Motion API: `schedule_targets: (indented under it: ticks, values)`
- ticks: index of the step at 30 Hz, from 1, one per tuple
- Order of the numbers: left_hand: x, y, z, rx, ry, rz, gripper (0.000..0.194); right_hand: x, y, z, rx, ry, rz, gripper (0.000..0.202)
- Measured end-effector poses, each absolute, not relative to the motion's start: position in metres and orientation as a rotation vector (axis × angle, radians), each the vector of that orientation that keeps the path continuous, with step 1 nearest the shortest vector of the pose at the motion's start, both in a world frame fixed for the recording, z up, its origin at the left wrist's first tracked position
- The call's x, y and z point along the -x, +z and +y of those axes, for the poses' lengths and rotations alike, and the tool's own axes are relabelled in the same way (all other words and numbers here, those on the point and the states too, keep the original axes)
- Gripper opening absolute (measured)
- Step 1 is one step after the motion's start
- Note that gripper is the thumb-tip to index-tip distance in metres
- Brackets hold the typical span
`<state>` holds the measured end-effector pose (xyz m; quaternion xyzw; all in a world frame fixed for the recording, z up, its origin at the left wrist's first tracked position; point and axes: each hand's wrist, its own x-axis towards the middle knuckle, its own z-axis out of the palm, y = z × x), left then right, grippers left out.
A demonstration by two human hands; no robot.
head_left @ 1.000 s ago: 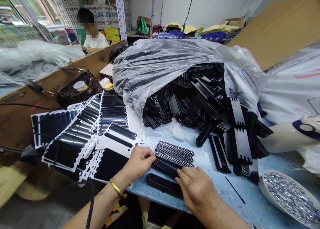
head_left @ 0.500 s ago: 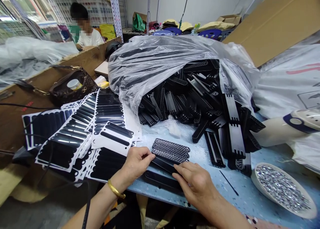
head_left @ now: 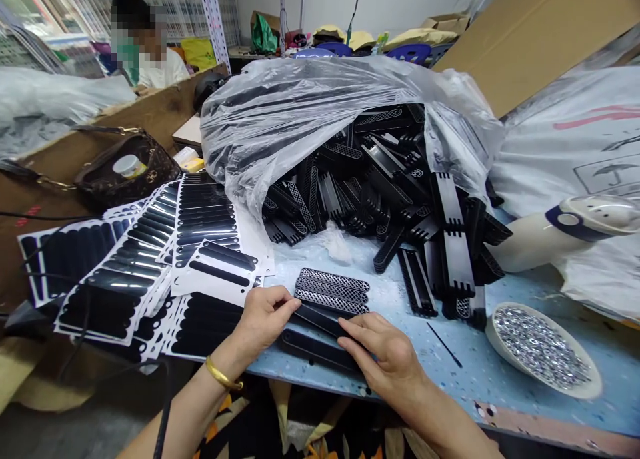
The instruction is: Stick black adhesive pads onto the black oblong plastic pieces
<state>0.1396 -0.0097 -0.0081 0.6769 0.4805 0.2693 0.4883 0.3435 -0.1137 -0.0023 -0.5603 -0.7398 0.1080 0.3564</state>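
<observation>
A narrow black strip (head_left: 321,319) lies slantwise between my hands at the table's front edge. My left hand (head_left: 266,314) pinches its left end between thumb and fingertips. My right hand (head_left: 387,352) has its thumb and fingers closed on the right end. Just in front of the strip is a black bar (head_left: 316,349) with rounded ends, partly covered by my right hand. Behind the strip, several bars with a silver lattice pattern (head_left: 331,289) lie side by side. Left of my left hand is a white sheet (head_left: 209,276) bearing black strips.
Stacked sheets of black strips (head_left: 117,282) cover the table's left side. A clear plastic bag (head_left: 280,105) spills a pile of black plastic pieces (head_left: 395,179). At right are a bowl (head_left: 515,369) of small shiny metal parts and a thin black rod (head_left: 445,345). A person (head_left: 163,69) sits far left.
The camera view has shifted slightly, moving the table's things left and up in the picture. Both hands keep hold of the black strip in nearly the same place.
</observation>
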Motion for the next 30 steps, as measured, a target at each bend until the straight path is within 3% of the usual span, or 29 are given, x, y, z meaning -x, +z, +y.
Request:
schedule_targets:
  ticks: [13, 20, 26, 30]
  values:
    - [-0.138, -0.01, -0.01, -1.649, 0.659, 1.16, 0.029, -0.341, 0.0, -0.112, 1.394, 0.132, -1.944, 0.02]
    - [-0.139, -0.008, -0.011, -1.698, 0.673, 1.128, 0.026, -0.369, 0.022, -0.145, 1.643, -0.02, -1.663, 0.014]
    - [-0.13, -0.005, -0.017, -1.982, 0.904, 1.07, 0.017, -0.41, 0.005, -0.182, 1.907, -0.309, -1.607, 0.024]
    - [-0.142, 0.015, -0.026, -2.352, 1.197, 0.7, 0.008, -0.433, -0.019, -0.185, 2.151, -0.518, -1.61, 0.04]
